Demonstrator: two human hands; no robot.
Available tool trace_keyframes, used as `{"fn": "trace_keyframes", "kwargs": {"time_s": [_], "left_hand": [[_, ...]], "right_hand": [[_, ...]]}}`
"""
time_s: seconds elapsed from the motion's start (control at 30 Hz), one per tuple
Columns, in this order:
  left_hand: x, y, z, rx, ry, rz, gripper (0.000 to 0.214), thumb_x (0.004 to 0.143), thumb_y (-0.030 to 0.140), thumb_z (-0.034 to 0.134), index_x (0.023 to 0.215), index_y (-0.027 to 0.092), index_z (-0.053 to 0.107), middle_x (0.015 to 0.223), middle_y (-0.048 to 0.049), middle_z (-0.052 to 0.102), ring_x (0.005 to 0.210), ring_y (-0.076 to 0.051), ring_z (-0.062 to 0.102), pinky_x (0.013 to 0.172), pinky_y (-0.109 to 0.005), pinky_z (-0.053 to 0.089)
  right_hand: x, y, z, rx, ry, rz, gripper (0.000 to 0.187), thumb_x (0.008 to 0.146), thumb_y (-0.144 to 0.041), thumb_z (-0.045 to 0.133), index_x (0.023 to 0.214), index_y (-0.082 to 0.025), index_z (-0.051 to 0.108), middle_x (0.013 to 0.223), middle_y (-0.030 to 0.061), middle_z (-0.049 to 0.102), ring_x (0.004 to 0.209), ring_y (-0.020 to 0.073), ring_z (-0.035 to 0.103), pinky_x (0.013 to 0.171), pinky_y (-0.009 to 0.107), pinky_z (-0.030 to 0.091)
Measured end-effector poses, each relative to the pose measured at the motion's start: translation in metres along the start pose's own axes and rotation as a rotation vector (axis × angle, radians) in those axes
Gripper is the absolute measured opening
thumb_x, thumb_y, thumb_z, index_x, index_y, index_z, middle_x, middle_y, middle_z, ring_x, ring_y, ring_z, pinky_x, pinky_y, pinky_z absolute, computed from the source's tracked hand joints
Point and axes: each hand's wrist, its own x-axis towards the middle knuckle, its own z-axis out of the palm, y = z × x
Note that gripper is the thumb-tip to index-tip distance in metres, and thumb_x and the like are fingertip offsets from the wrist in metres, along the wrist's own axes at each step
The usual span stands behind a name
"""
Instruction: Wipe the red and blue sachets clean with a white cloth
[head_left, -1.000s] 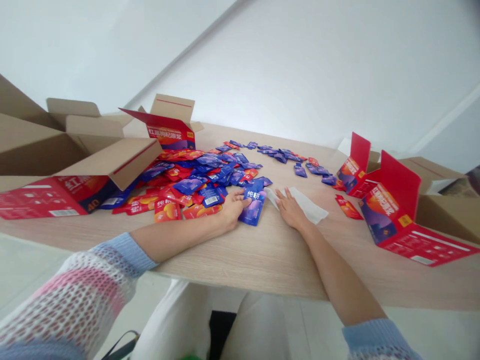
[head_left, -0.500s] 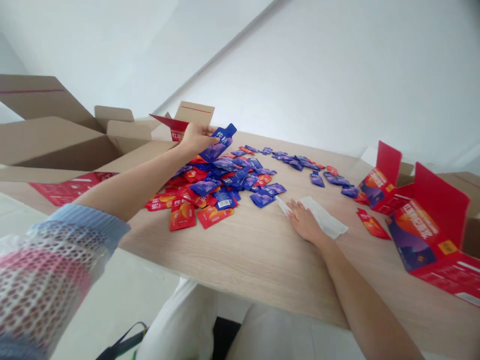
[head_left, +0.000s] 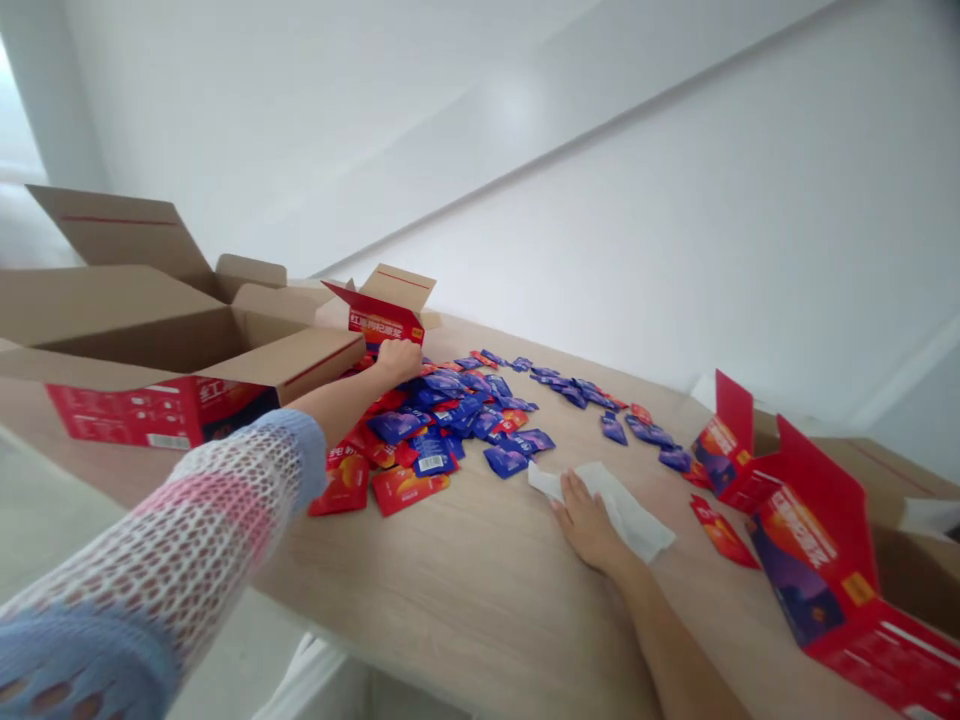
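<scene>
My left hand [head_left: 400,359] is closed at the back of a mixed pile, just in front of a small red box [head_left: 386,322]. Its fingers are curled, and whatever lies inside them is hidden. Blue pouches [head_left: 397,424] and red pouches [head_left: 410,487] overlap in the pile beneath and beside it. On the table, my right hand [head_left: 589,525] rests flat with fingers outstretched, partly over a white tissue [head_left: 626,510]. The tissue's left corner reaches close to a blue pouch [head_left: 506,460].
A large open carton [head_left: 142,330] stands at the left, its flaps spread over the tabletop. Open red boxes [head_left: 810,560] stand at the right. A line of pouches [head_left: 574,388] curves along the back toward a red pouch [head_left: 722,532]. Behind the table rises a white wall [head_left: 675,230].
My left hand has moved down to the back of the pile; the blue pouch it held up is no longer visible in it. My right hand stays on the tissue. The view has shifted.
</scene>
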Motion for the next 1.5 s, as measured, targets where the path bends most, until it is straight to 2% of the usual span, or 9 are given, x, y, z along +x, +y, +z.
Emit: {"fn": "trace_keyframes", "kwargs": {"time_s": [0.27, 0.5, 0.63, 0.73, 0.83, 0.97, 1.13, 1.3, 1.5], "left_hand": [[0.002, 0.046, -0.021, -0.065, 0.075, 0.045, 0.057, 0.082, 0.055, 0.039, 0.099, 0.011, 0.071, 0.102, -0.0219, 0.067, 0.102, -0.036, 0.057, 0.083, -0.038, 0.037], [-0.078, 0.152, 0.012, -0.098, -0.159, 0.48, 0.041, 0.08, 0.045, 0.05, 0.09, 0.012, 0.073, 0.098, -0.0208, 0.068, 0.098, -0.035, 0.06, 0.084, -0.039, 0.039], [-0.125, 0.184, 0.044, -0.162, -0.242, 0.475, 0.031, 0.079, 0.036, 0.057, 0.087, 0.011, 0.073, 0.095, -0.0226, 0.068, 0.099, -0.036, 0.06, 0.088, -0.041, 0.039], [-0.14, 0.186, 0.062, -0.279, -0.259, 0.461, 0.025, 0.081, 0.031, 0.056, 0.081, 0.011, 0.072, 0.091, -0.0227, 0.068, 0.101, -0.037, 0.058, 0.093, -0.046, 0.036], [-0.147, 0.179, 0.071, -0.475, -0.258, 0.43, 0.018, 0.081, 0.024, 0.056, 0.077, 0.013, 0.07, 0.093, -0.0221, 0.067, 0.105, -0.036, 0.057, 0.097, -0.046, 0.033], [-0.168, 0.169, 0.066, -0.637, -0.235, 0.382, 0.016, 0.082, 0.017, 0.052, 0.088, 0.014, 0.067, 0.091, -0.0195, 0.066, 0.104, -0.033, 0.058, 0.096, -0.042, 0.037], [-0.209, 0.163, 0.045, -0.44, -0.261, 0.437, 0.023, 0.085, 0.012, 0.047, 0.103, 0.01, 0.062, 0.099, -0.0245, 0.064, 0.103, -0.036, 0.058, 0.089, -0.045, 0.042], [-0.237, 0.16, 0.029, -0.5, -0.322, 0.445, 0.035, 0.081, 0.021, 0.061, 0.115, 0.015, 0.058, 0.111, -0.0224, 0.062, 0.105, -0.036, 0.059, 0.086, -0.04, 0.042], [-0.22, 0.153, 0.031, -1.038, -0.342, 0.12, 0.103, 0.047, 0.01, 0.084, 0.138, 0.018, 0.036, 0.088, -0.0091, 0.07, 0.105, -0.033, 0.06, 0.087, -0.031, 0.04]], "right_hand": [[-0.007, -0.003, -0.014, 0.106, -0.018, -0.049, 0.059, 0.097, -0.041, 0.022, 0.15, -0.015, 0.017, 0.156, 0.0114, 0.013, 0.143, 0.0246, 0.01, 0.112, 0.055, 0.013], [-0.01, -0.009, -0.028, 0.258, 0.205, -0.061, 0.047, 0.1, -0.031, 0.014, 0.134, -0.026, 0.046, 0.139, 0.0073, 0.048, 0.133, 0.0207, 0.037, 0.111, 0.048, 0.021], [-0.011, -0.008, -0.028, 0.222, 0.262, -0.014, 0.045, 0.097, -0.041, 0.028, 0.137, -0.026, 0.042, 0.155, 0.0082, 0.017, 0.141, 0.0269, 0.016, 0.11, 0.047, 0.022], [-0.014, -0.006, -0.024, 0.163, 0.137, 0.06, 0.072, 0.086, -0.058, 0.047, 0.145, -0.019, 0.03, 0.156, 0.0141, -0.008, 0.141, 0.0377, -0.008, 0.109, 0.054, 0.016], [-0.017, -0.005, -0.021, 0.109, 0.071, 0.149, 0.08, 0.083, -0.063, 0.049, 0.142, -0.011, 0.031, 0.154, 0.0203, -0.004, 0.139, 0.0414, -0.013, 0.107, 0.058, 0.012], [-0.021, -0.008, -0.026, 0.026, 0.168, 0.258, 0.049, 0.089, -0.047, 0.049, 0.126, -0.014, 0.049, 0.142, 0.0226, 0.029, 0.134, 0.0393, 0.02, 0.102, 0.054, 0.024], [-0.019, -0.006, -0.045, 0.081, 0.271, 0.366, 0.033, 0.095, -0.035, 0.038, 0.115, -0.016, 0.057, 0.114, 0.0221, 0.054, 0.11, 0.0339, 0.049, 0.086, 0.044, 0.039], [-0.018, -0.005, -0.058, 0.37, 0.325, 0.205, 0.037, 0.096, -0.04, 0.035, 0.12, -0.019, 0.053, 0.102, 0.0127, 0.066, 0.097, 0.0272, 0.06, 0.082, 0.035, 0.043], [-0.036, -0.053, -0.051, 0.485, 0.207, -0.15, 0.052, 0.091, -0.051, 0.046, 0.136, -0.026, 0.046, 0.124, 0.0065, 0.062, 0.108, 0.0241, 0.058, 0.088, 0.032, 0.042]]}}
